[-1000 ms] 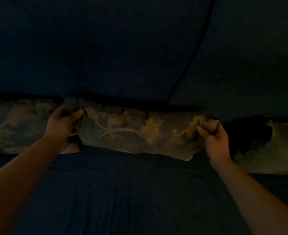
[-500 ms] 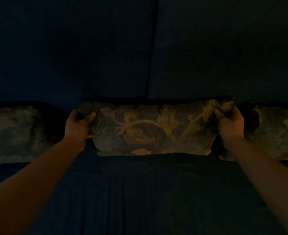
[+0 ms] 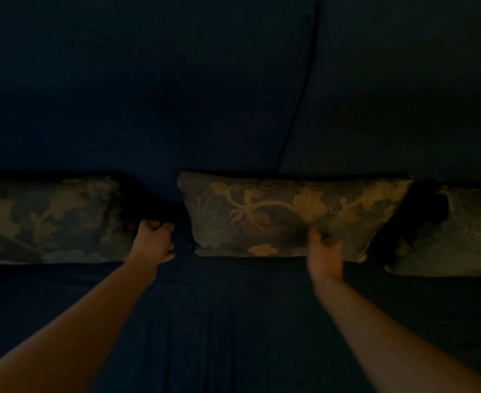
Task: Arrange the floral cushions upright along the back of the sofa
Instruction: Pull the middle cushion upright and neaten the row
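Note:
Three floral cushions stand upright against the dark blue sofa back [image 3: 177,95]. The middle cushion [image 3: 262,211] shows a gold vine pattern. My left hand [image 3: 154,242] sits in the gap between the left cushion [image 3: 46,219] and the middle one, fingers curled, with nothing visible in it. It lies close to the left cushion's shadowed right edge. My right hand [image 3: 326,256] is blurred and rests against the lower front of the middle cushion, not gripping it. The right cushion [image 3: 446,236] stands apart, partly cut off by the frame's edge.
The dark blue sofa seat [image 3: 219,336] stretches in front of the cushions under both forearms. A vertical seam [image 3: 304,89] divides the backrest above the middle cushion. The light is very dim.
Both hands have let go of the middle cushion's top corners. My left hand moved down and left into the gap. My right hand dropped to the cushion's lower front.

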